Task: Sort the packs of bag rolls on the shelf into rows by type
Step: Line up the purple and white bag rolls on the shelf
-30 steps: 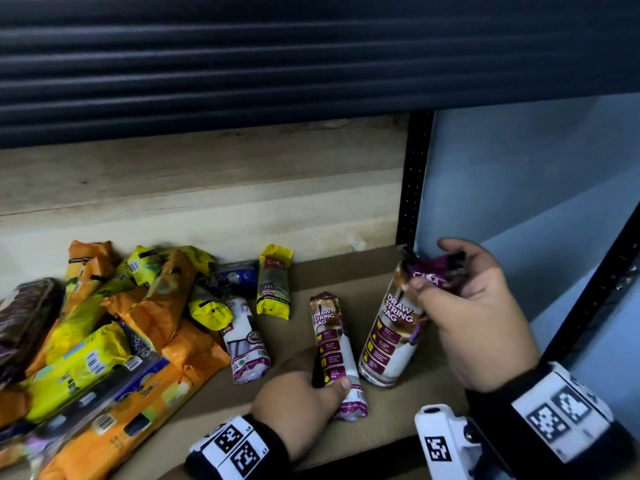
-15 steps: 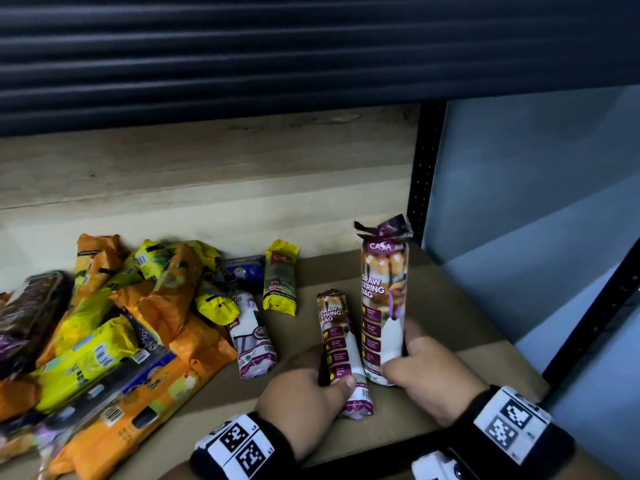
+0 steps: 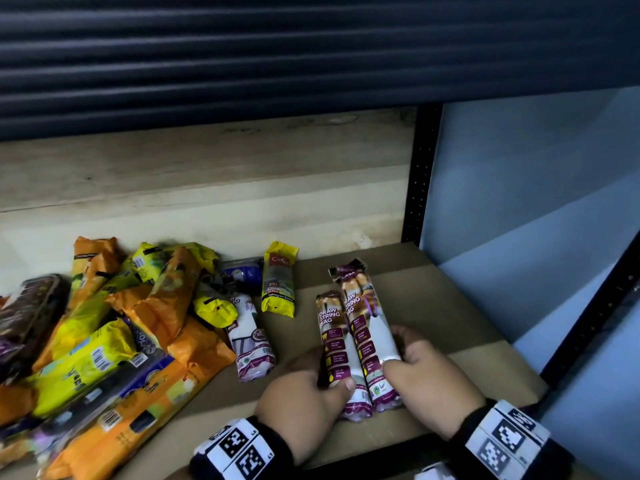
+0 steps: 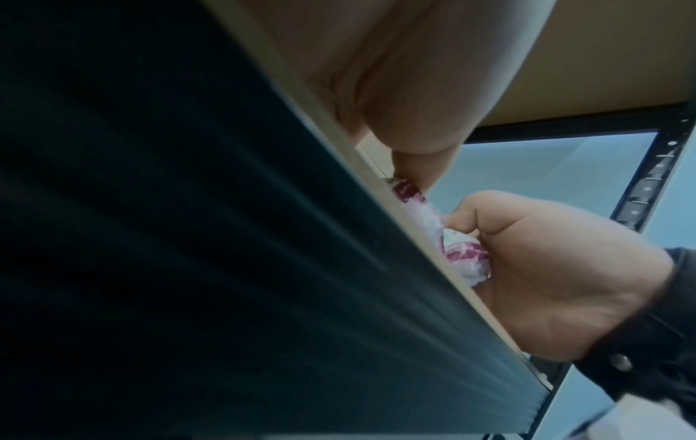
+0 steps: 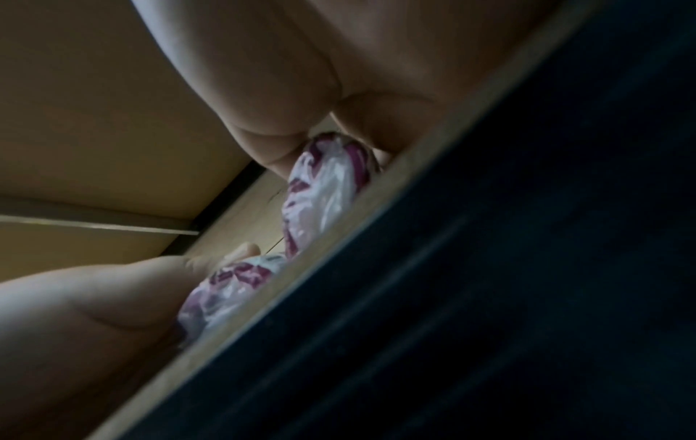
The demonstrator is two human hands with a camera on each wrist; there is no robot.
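Only the head view shows the heap of crinkly orange and yellow packs (image 3: 104, 341) left of the two glossy purple-white rolls, which lie touching on the brown shelf (image 3: 450, 306). Left hand (image 3: 304, 393) curls round the short roll (image 3: 334, 344); right hand (image 3: 426, 379) curls round the long roll (image 3: 369, 327). Wrist views show only the crimped roll ends.

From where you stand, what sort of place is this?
Probably a storeroom or shop stockroom: a metal-framed shelf with a slotted black upright, a heap of packaged bag rolls and a dark roller shutter above.
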